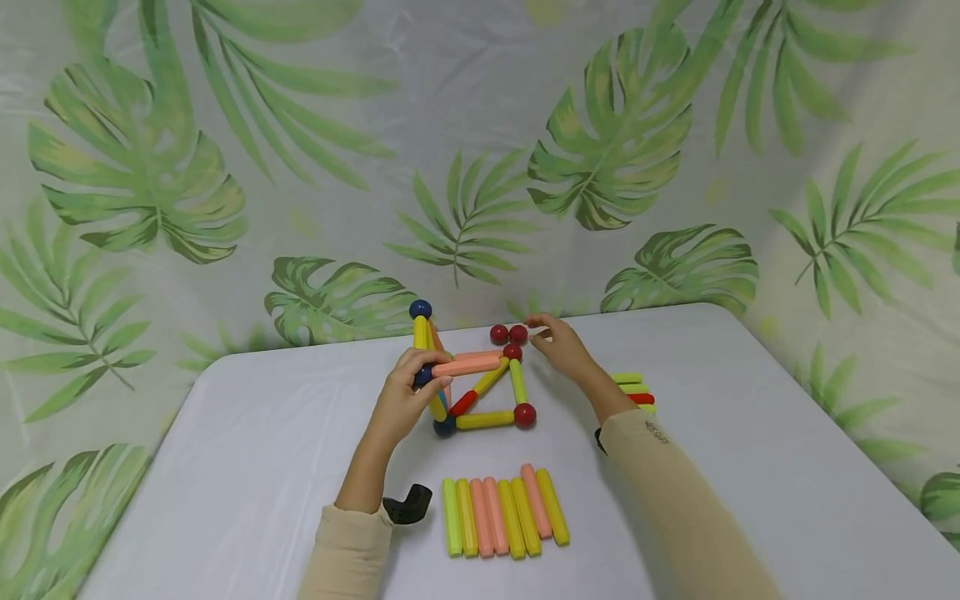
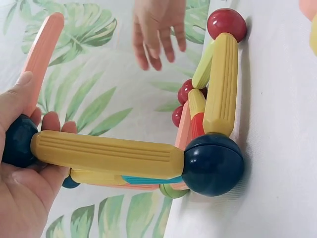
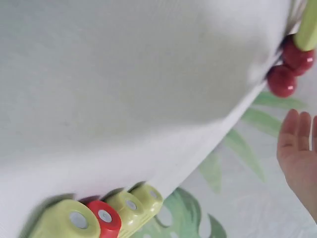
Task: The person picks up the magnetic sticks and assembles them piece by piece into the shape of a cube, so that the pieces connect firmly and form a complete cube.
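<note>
My left hand [image 1: 402,392] grips a dark blue ball [image 2: 19,141] at an upper corner of a frame of magnetic sticks and balls. Its thumb lies along a pink stick [image 2: 43,59] that juts from this ball; the stick's far end is free in the left wrist view. A yellow stick [image 2: 106,152] runs down from the held ball to another dark blue ball [image 2: 213,165] on the table. Beside two touching red balls [image 1: 508,335], at the back, my right hand [image 1: 561,346] hovers with fingers loosely extended and nothing visible in it.
A row of yellow, pink and lime sticks [image 1: 507,512] lies in front of the frame. Several lime sticks and a red stick [image 1: 640,398] lie by the right forearm. A leaf-print cloth [image 1: 465,167] hangs behind the white table [image 1: 247,467].
</note>
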The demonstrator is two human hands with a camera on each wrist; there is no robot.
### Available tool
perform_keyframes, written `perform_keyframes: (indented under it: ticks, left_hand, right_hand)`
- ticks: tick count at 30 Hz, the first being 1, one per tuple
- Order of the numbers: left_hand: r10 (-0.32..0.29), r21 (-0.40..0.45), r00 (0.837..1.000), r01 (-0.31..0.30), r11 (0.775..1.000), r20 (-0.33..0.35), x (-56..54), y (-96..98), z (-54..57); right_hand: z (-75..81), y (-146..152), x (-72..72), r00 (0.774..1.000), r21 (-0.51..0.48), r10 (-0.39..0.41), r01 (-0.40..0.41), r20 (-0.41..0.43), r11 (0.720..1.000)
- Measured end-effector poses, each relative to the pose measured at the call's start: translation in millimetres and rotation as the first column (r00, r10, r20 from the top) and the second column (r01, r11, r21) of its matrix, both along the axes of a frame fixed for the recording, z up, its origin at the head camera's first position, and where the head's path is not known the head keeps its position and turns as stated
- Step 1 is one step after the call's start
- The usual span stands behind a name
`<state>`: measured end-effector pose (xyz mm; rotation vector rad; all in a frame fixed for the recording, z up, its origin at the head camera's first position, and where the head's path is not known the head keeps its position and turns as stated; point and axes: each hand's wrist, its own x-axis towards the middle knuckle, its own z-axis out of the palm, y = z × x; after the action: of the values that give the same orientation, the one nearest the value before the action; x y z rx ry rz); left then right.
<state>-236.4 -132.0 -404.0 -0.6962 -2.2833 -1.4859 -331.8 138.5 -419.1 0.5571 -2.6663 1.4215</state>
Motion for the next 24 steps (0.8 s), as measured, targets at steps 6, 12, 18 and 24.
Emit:
perform_keyframes:
  ticks: [6,12,18,24]
  left_hand:
    - [-0.008,0.028,1.000,0.007,1.000,0.014,0.7,0.1,0.9]
    - [-0.009,0.020,0.999,0.008,1.000,0.042,0.6,3.9,3.6]
    - [-0.002,-0.004,1.000,0.002,1.000,0.029,16.9,8.7,25.5]
    - [0.002,0.001,1.000,-0.002,1.000,0.029,11.2,4.7,13.9]
  right_hand:
    - [-9.4,-7.1,-25.5,0.996,0.163,0.064,-0.074,0.068,0.984]
    - [-9.9,-14.5,-33.1,0.989,0.339,0.035,-0.082,0.142,0.937]
    - [-13.0,-13.0,-32.0,0.992,0.458,-0.038,-0.022,0.122,0.889]
    - [-5.7,-5.4,-26.5,0.986,0.253,-0.040,-0.002,0.163,0.968]
